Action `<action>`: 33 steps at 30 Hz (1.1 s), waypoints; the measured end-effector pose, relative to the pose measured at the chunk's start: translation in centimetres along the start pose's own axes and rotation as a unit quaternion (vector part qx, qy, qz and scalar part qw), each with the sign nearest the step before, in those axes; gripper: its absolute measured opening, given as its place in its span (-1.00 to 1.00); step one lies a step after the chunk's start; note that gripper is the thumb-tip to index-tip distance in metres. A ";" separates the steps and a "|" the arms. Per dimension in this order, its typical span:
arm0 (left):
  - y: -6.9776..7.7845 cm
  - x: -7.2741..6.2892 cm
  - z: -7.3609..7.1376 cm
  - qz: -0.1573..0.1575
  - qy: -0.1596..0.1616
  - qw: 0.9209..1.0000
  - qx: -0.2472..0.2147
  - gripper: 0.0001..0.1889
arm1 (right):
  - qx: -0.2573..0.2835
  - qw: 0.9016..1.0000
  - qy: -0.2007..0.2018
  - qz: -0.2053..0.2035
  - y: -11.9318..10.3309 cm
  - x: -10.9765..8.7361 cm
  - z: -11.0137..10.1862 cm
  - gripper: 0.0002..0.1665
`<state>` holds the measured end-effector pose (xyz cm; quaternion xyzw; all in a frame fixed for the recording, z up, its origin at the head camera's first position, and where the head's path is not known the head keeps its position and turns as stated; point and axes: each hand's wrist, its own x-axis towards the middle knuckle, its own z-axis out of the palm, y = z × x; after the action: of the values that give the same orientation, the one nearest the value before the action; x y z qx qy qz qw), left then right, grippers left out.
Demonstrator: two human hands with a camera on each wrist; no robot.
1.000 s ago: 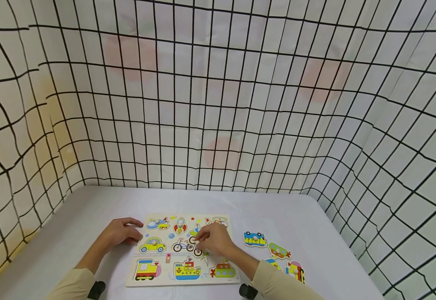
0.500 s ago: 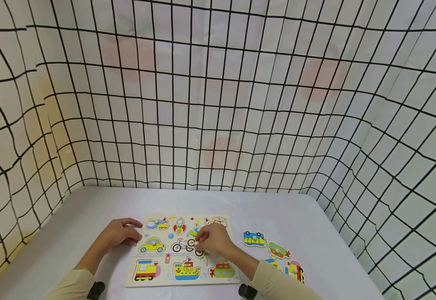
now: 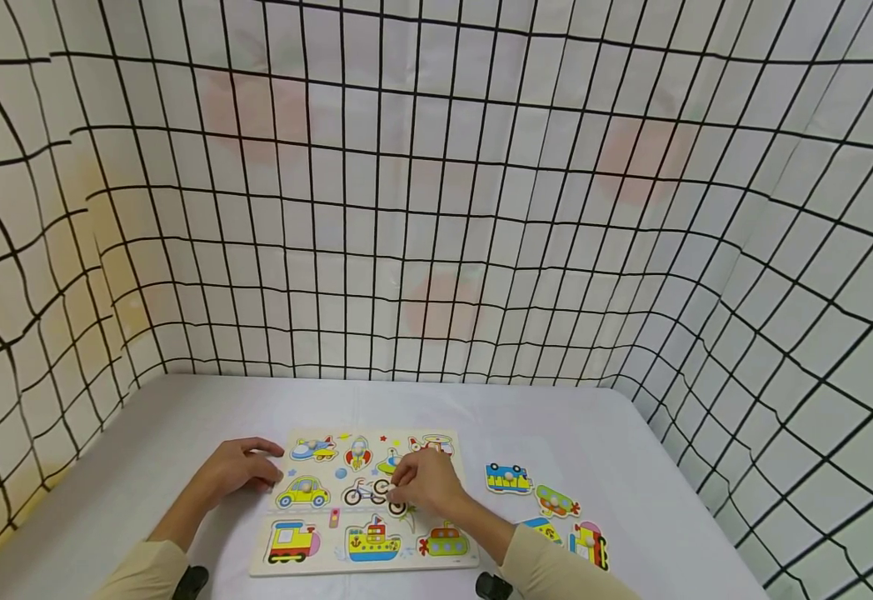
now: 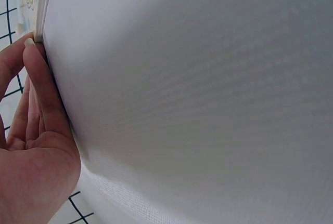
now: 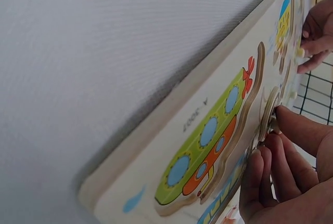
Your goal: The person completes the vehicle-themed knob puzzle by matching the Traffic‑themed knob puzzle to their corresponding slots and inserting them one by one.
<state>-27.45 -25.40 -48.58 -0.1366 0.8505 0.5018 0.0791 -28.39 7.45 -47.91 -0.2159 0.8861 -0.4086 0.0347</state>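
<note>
The wooden peg puzzle board lies flat, with vehicle pictures and knobbed pieces. My right hand pinches a bicycle puzzle piece between thumb and fingers, over the right part of the bicycle picture. In the right wrist view, the thumb and curled fingers meet at this piece, close above the board. My left hand rests at the board's left edge, fingers loosely bent. The left wrist view has its thumb and index fingertip right at that edge.
Right of the board lie loose pieces: a blue and yellow bus, a green and red submarine, a partly hidden blue and yellow piece and a train. Black netting over white cloth surrounds the table's far sides.
The bicycle piece has shifted and turned slightly in my right hand, over the same part of the board. My left hand stays at the board's edge.
</note>
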 end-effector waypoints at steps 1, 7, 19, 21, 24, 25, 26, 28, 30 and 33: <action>0.0 0.0 0.0 0.001 0.001 1.000 0.000 -0.51 | 0.002 1.000 0.000 -0.003 -0.1 0.0 0.0 -0.84; 0.0 0.1 -0.1 0.002 0.002 1.000 0.000 -0.51 | 0.014 1.000 -0.007 -0.020 -0.6 0.3 0.3 -0.88; 0.1 0.1 0.2 0.002 0.004 1.000 0.000 -0.51 | 0.012 1.000 -0.019 -0.012 -1.8 0.7 1.6 -0.89; 0.1 0.1 0.2 0.002 0.004 1.000 0.001 -0.51 | 0.013 1.000 -0.019 -0.013 -1.9 0.8 1.8 -0.89; 0.1 0.1 0.1 0.002 0.005 1.000 0.003 -0.52 | 0.013 1.000 -0.017 -0.015 -2.1 0.9 2.1 -0.90; 0.1 0.0 0.1 0.002 0.005 1.000 0.003 -0.52 | 0.011 1.000 -0.018 -0.016 -2.2 1.0 2.2 -0.90; 0.1 0.0 0.1 0.002 0.006 1.000 0.003 -0.52 | 0.010 1.000 -0.018 -0.019 -2.3 1.0 2.3 -0.90; 0.1 0.0 0.1 0.002 0.006 1.000 0.002 -0.52 | 0.005 1.000 -0.018 -0.021 -2.5 1.1 2.4 -0.90; 0.1 -0.1 0.0 0.001 0.006 1.000 0.001 -0.52 | 0.002 1.000 -0.018 -0.021 -2.6 1.2 2.6 -0.90; 0.1 -0.1 0.0 0.001 0.005 1.000 0.002 -0.52 | -0.001 1.000 -0.018 -0.016 -2.6 1.3 2.9 -0.91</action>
<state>-27.35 -25.32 -48.50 -0.1377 0.8518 0.4999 0.0746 -28.00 3.40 -47.74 -0.2376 0.8823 -0.4040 0.0439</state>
